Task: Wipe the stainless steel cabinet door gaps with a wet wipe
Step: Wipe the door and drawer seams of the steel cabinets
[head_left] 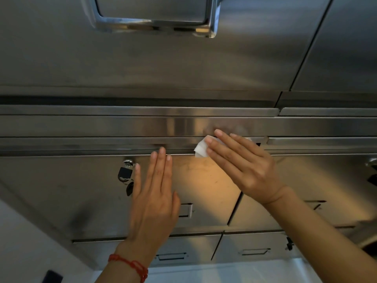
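Wet wipe (201, 149): white, folded, small, lay pressed vs. horiz. gap (122, 137) at top edge of brushed stainless cabinet door (91, 190). Mostly covered; only its left corner showed. Door was closed.

Dim overall; warm glow on cabinet door (204, 176), glare streak above; wide-angle bending at edges; slight softness.

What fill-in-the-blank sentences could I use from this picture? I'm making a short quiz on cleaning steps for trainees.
1. The white wet wipe is pressed to the cabinet gap by the ____ hand.
2. The left hand lies flat on the door with its fingers ____.
3. The black padlock hangs to the ____ of the left hand.
4. The red bracelet is worn on the ____ wrist.

Missing words: right; straight; left; left
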